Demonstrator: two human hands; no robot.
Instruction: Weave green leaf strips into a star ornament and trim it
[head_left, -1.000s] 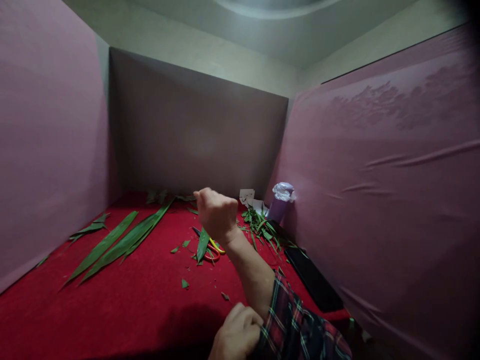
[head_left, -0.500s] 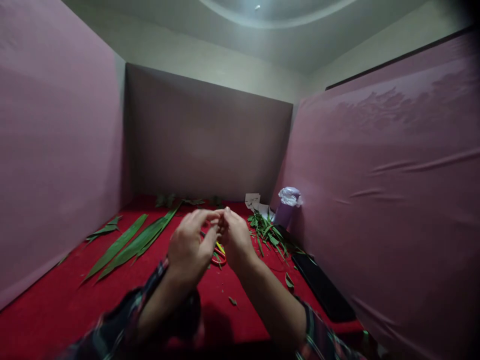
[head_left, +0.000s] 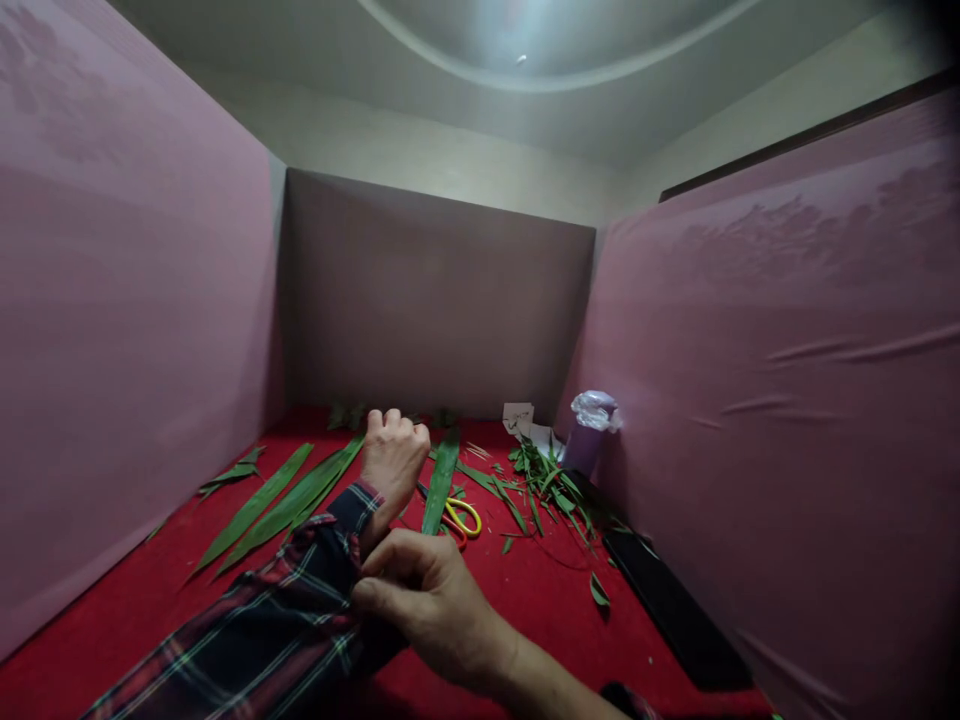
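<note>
My left hand (head_left: pixel 395 455) is held out over the cloth, its back toward me and its fingers curled under; whatever they hold, if anything, is hidden. Below it, my right hand (head_left: pixel 442 612) pinches the plaid sleeve (head_left: pixel 292 590) of my left arm near the forearm. Just right of my left hand lies a broad strip of green leaf (head_left: pixel 442 480). It rests partly across a pair of scissors (head_left: pixel 465 515) with yellow and red handles.
Long green leaves (head_left: pixel 289 505) lie to the left on the red cloth (head_left: pixel 517 620). A heap of cut leaves (head_left: pixel 551 480) is at right, near a purple container (head_left: pixel 587 440) with a plastic-wrapped top. A long black object (head_left: pixel 667 610) lies along the right pink wall (head_left: pixel 810 420).
My hands were together at the fingertips; now they are apart. My right hand has drawn back onto the left sleeve. The leaf strip and scissors handles show more, and the view has tilted up slightly.
</note>
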